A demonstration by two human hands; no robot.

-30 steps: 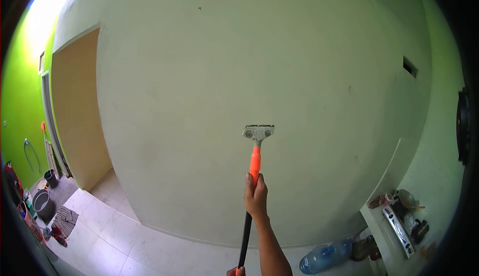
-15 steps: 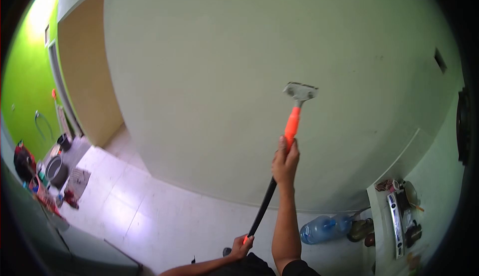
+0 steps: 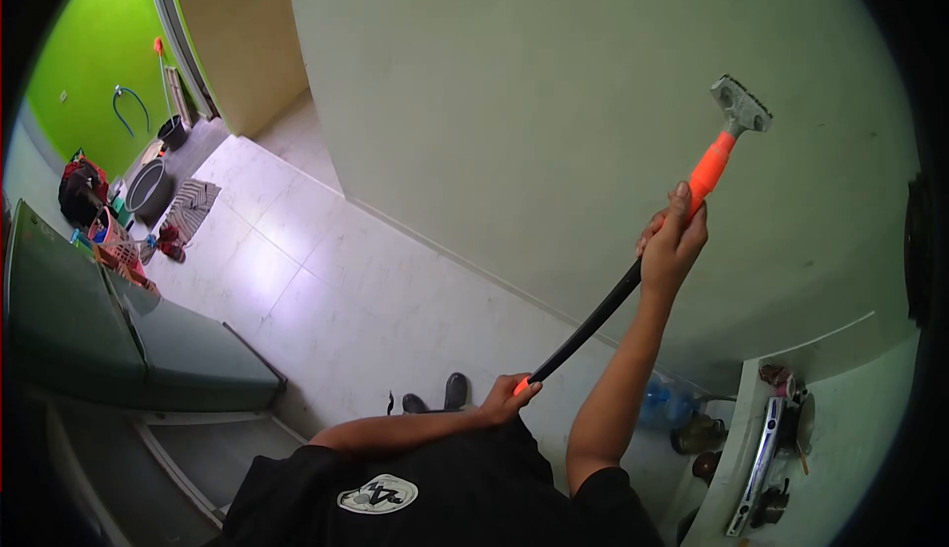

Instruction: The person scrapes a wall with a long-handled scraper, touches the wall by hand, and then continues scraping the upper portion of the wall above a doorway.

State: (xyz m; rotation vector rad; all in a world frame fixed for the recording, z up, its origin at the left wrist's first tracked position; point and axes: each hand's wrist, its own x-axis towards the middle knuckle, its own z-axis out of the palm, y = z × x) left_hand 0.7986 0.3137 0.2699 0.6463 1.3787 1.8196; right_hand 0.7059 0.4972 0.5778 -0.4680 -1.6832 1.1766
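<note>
My right hand (image 3: 674,241) grips a long-handled scraper (image 3: 603,315) just below its orange neck, with the thumb lying up along the shaft. Around the orange butt end, low in front of my body, my left hand (image 3: 506,401) is closed. The black shaft slants up to the right between both hands. A grey, wide scraper head (image 3: 741,104) tops it, overlapping the pale wall (image 3: 514,102) in the upper right of the head view.
Left of me stands a grey-green refrigerator (image 3: 69,320). Behind it are a grey tub (image 3: 149,189), a striped mat (image 3: 192,209) and a pink basket (image 3: 117,241). At right, a stove (image 3: 759,468) sits on a counter, with blue water bottles (image 3: 664,404) on the floor beside it.
The scraper and both hands have shifted right in view, the head higher and the shaft more slanted. My view has turned, showing more floor, my shoes and the refrigerator.
</note>
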